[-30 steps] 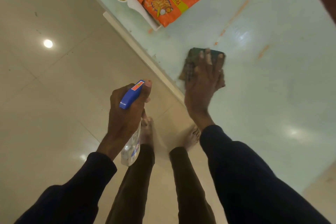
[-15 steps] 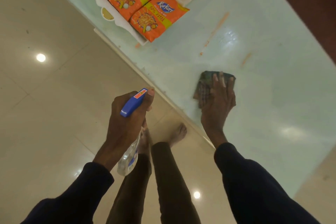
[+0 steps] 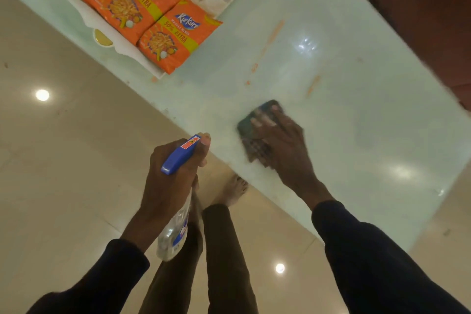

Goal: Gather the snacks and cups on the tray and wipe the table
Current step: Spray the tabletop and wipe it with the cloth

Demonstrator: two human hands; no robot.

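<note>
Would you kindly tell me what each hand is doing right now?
Left hand: closed around clear blue-topped spray bottle.
Right hand: open, flat on dark cloth.

Long dark navy sleeves (image 3: 369, 250) to wrists; brown trousers (image 3: 226, 250); bare feet (image 3: 235, 190).

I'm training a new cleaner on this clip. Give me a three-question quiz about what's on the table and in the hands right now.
1. True or false: the right hand presses a cloth flat on the table.
2. What does the left hand hold? A) cup B) spray bottle C) snack packet
3. Fill in: orange streaks lie between the cloth and the ____ packets.

Key: 1 true; 2 B; 3 snack
</note>
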